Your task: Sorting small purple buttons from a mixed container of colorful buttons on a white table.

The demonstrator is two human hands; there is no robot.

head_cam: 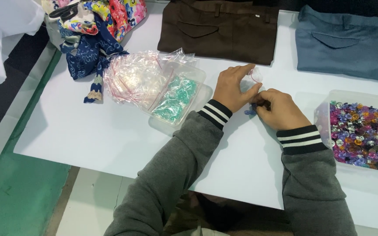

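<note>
Upright, small clear bag [255,75] opens rightward between left hand [233,87] and right hand [280,109].

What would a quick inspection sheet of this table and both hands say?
Surface: white table, sheet-covered.
Job's things: small clear bag pinched by left hand; right hand closed over small beads; clear tray of mixed coloured beads at right.
Clutter: pile of clear bags; tray of teal beads; floral cloth; brown trousers; blue trousers.
Hands: both busy, touching each other.
Cables: nothing seen.
Surroundings: green floor; white cloth at far left.
</note>
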